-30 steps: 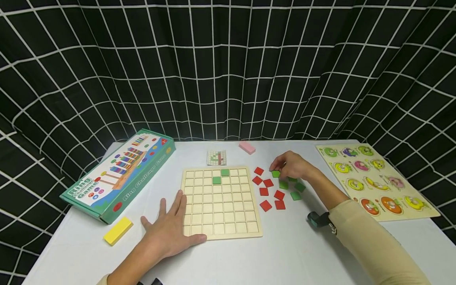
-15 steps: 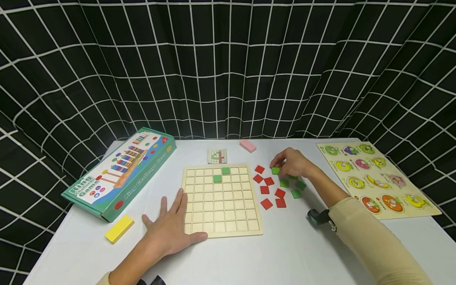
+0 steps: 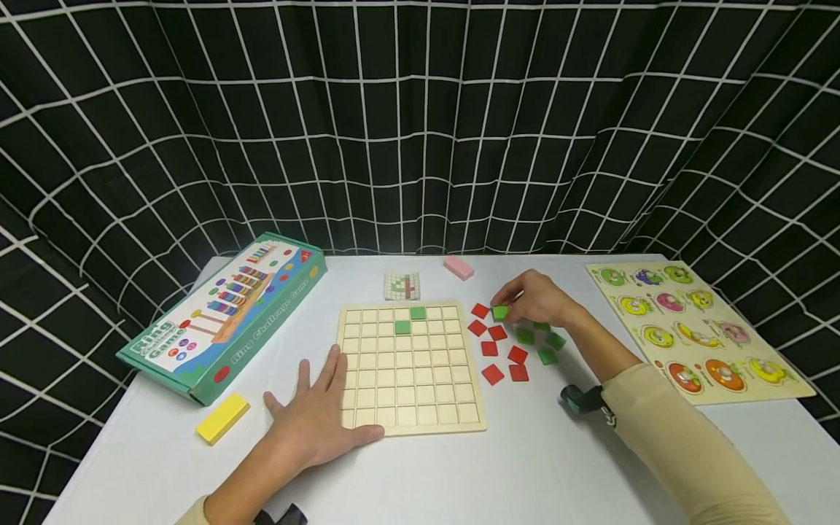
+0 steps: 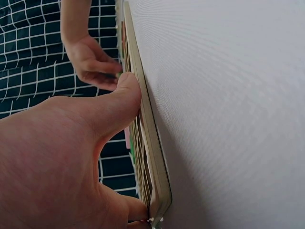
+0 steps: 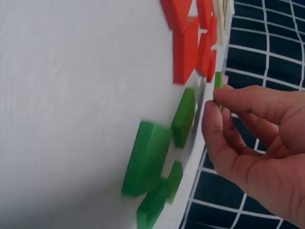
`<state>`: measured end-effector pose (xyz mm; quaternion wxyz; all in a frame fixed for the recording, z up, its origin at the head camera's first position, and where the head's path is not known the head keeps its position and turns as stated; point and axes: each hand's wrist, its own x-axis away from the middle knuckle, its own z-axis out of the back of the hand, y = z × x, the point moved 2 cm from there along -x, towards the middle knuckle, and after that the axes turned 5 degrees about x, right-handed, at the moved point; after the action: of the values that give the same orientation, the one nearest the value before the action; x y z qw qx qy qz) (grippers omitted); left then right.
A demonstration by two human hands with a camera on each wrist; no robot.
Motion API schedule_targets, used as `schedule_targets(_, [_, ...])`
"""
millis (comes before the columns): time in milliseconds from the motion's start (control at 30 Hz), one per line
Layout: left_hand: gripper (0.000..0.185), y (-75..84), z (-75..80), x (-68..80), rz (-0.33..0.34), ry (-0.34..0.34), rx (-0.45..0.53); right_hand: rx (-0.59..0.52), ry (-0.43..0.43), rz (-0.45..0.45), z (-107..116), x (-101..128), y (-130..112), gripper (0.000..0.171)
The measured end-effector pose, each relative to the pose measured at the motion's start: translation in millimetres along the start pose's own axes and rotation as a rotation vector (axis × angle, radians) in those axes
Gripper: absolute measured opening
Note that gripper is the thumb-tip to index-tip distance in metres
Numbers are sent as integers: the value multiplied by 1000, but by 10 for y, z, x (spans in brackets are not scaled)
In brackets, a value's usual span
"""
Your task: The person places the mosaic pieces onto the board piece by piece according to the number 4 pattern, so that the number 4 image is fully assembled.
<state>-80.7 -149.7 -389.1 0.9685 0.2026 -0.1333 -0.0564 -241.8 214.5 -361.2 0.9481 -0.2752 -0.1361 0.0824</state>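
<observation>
My left hand rests at the near-left corner of the wooden grid board, fingers spread straight along its left side. In the left wrist view, its thumb touches the board's front edge. My right hand pinches a green square tile between thumb and fingertips, just right of the board. The right wrist view shows that tile partly covered by the fingertips. Two green tiles sit in grid cells in the upper rows. Several loose green tiles lie beneath the right hand.
Several red tiles lie between the board and the green ones. Behind the board are a small pattern card and a pink block. A game box and yellow block stand left, a fruit puzzle board right.
My right hand has shifted slightly left with the green tile, towards the red tiles and the board. My left hand keeps its place on the board.
</observation>
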Motion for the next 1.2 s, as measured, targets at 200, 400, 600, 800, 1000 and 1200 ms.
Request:
schedule_targets(200, [131, 3, 2, 1, 5, -4, 5, -39, -9, -12, -44, 1, -133, 29])
schedule_targets(400, [130, -8, 0, 6, 9, -7, 9, -64, -2, -33, -75, -19, -305, 29])
schedule_targets(600, [130, -12, -3, 1, 11, -9, 14, -102, -3, -17, -110, -28, -440, 28])
schedule_targets(800, [129, -6, 11, 0, 12, -10, 24, -115, -7, -10, -166, -57, -530, 27])
schedule_targets(1000, [129, -7, 12, 1, 16, -10, 18, -132, -21, 10, -228, -66, -663, 29])
schedule_targets(1200, [129, -13, 6, -15, 21, -10, 20, -147, -55, 27, -299, -77, -817, 29])
